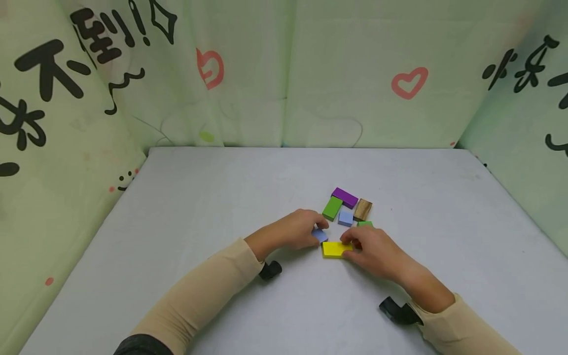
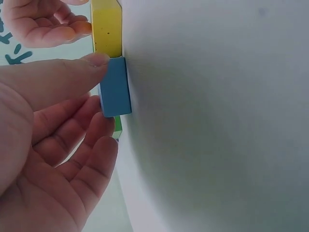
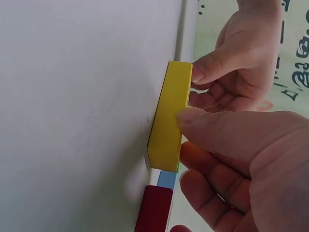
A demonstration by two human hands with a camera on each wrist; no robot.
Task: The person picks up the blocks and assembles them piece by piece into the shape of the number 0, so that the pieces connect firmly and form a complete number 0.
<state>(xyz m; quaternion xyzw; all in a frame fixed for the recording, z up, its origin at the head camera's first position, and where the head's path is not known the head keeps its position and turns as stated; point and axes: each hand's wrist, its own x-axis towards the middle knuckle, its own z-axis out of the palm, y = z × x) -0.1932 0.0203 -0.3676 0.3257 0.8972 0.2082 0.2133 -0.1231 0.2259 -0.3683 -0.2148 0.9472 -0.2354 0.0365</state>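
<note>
White tabletop (image 1: 213, 190) bears one yellow block (image 1: 334, 250) and two blue blocks (image 2: 116, 89).

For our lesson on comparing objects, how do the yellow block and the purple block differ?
The yellow block is gripped by the right hand; the purple block is untouched. In the head view, the yellow block sits lower and almost level, while the purple block sits higher and slants down to the right. Both are oblong, but their colours differ: one yellow, one purple.
</note>
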